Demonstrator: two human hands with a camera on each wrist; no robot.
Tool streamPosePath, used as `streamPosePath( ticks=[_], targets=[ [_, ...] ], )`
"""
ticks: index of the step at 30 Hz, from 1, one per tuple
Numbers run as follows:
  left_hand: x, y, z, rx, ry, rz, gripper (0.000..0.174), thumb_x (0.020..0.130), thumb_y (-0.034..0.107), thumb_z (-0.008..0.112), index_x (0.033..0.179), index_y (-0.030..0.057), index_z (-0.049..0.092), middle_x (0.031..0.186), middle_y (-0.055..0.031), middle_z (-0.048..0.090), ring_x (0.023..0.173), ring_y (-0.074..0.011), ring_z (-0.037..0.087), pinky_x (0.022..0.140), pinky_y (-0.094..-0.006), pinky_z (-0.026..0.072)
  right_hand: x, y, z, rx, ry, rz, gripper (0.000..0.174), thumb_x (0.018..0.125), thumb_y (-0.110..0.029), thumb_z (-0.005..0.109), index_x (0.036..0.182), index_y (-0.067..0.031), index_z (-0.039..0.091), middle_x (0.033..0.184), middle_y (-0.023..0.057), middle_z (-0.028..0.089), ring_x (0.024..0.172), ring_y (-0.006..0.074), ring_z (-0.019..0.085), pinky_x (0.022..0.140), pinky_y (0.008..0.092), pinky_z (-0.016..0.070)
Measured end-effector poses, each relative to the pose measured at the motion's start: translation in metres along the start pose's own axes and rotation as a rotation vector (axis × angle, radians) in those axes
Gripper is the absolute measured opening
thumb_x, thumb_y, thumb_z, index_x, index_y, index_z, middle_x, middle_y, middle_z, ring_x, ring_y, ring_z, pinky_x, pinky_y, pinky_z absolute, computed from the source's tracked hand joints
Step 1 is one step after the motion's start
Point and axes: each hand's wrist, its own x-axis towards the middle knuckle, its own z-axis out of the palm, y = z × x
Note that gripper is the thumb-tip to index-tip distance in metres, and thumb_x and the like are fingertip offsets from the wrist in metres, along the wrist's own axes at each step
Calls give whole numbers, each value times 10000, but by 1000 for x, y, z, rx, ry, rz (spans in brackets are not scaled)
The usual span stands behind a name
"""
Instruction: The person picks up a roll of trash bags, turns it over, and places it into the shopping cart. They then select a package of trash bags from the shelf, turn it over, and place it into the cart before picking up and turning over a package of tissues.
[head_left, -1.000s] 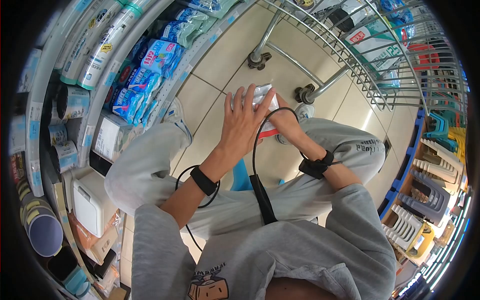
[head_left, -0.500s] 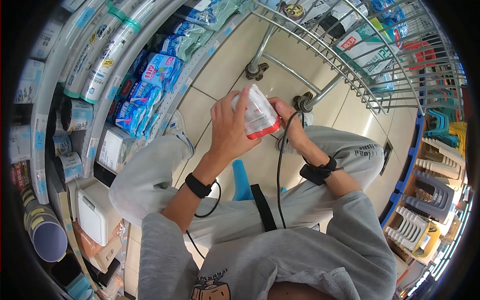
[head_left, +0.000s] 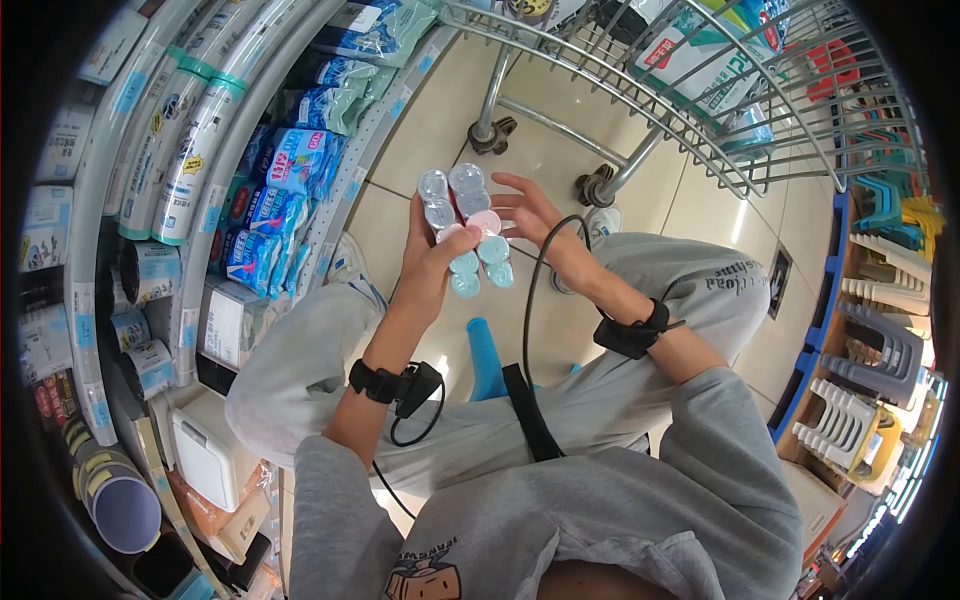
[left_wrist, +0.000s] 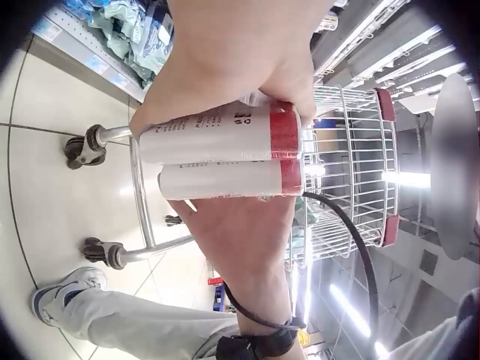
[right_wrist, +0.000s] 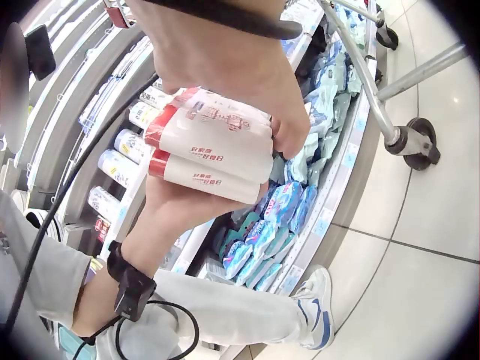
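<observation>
Head view: we look end-on at the pack point(head_left: 465, 232) of wrapped white tubes. Their round ends form two rows running from 11 to 5 o'clock, held up above the lap.
Left hand point(head_left: 425, 270): at 7 o'clock of the pack, grasping it, fingers wrapped round its side.
Right hand point(head_left: 535, 215): at 3 o'clock of the pack and touching it. Its fingers look spread here, but the right wrist view shows them curled round the pack's end, so we read it as grasping too.
Left wrist view: the tubes lie from 9 to 3 o'clock, red caps at 3 o'clock.
Right wrist view: red caps at 9 o'clock.
Key relation: the pack sits between the two hands. Its long axis points up at the head camera, and neither hand is nearer.
Surroundings: a shelf point(head_left: 290, 190) of blue packets at 9 o'clock and a wire cart point(head_left: 640, 90) at 1 o'clock, on the tiled floor point(head_left: 440, 130).
</observation>
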Motion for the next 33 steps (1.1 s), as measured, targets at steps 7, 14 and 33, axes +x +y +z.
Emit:
streamPosePath(
  ticks=[7,14,33],
  targets=[
    [-4,-1,2,-8,13,-38,735,790,160,683,1401,96,279,1258,-119,490,1187,-222,504,1000,-364,415,-1,6,2,14,-39,63,747,904,-361,651,1477,-113,240,1387,244,402,1221,284,497,1035,391,381],
    [4,-25,-19,72,-29,-7,909,888,593,540,1511,92,106,1446,-141,337,1339,-246,360,1078,-368,339,-2,-2,3,26,-29,84,731,911,-365,644,1472,-107,254,1374,217,438,1210,265,508,1029,386,388],
    [6,-26,-21,156,-62,-29,920,909,658,442,1522,75,83,1489,-145,289,1378,-257,306,1115,-366,281,-2,3,4,-13,-8,89,653,941,-389,591,1453,-113,294,1311,184,486,1188,245,528,982,361,424]
  ],
)
